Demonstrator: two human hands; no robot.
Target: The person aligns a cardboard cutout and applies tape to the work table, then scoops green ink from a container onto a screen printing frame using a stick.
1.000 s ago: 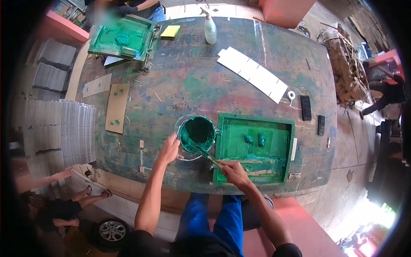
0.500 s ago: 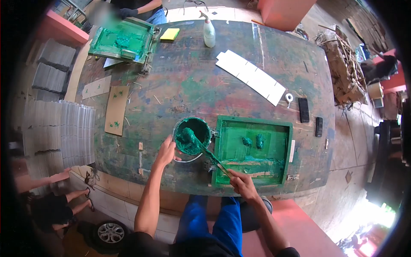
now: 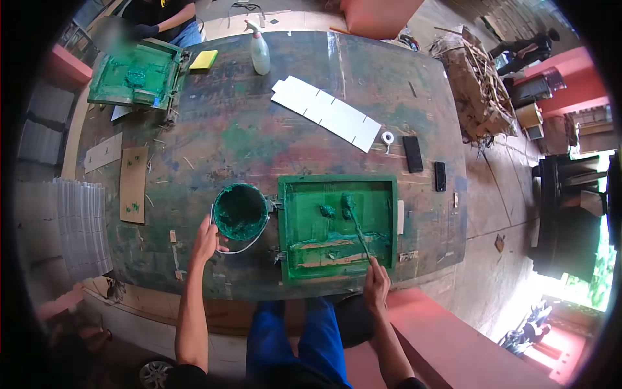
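Observation:
My left hand grips the near left side of a bucket, which is coated inside with thick green ink and has a wire handle hanging at its front. In my right hand is a long stick smeared with green ink. Its far end rests on or just over an ink blob in the green screen-printing frame. A second, smaller ink blob lies to its left on the mesh. Across the frame's near part lies an ink-smeared strip.
Another person's gloved hand is by a second green frame. Around the table are a spray bottle, white slotted board, tape roll, phone, smaller dark device, yellow pad and brown cardboard.
The stick has moved from inside the bucket to the right, its end now at the right ink blob in the frame. My left hand stays on the bucket. The whole view has shifted.

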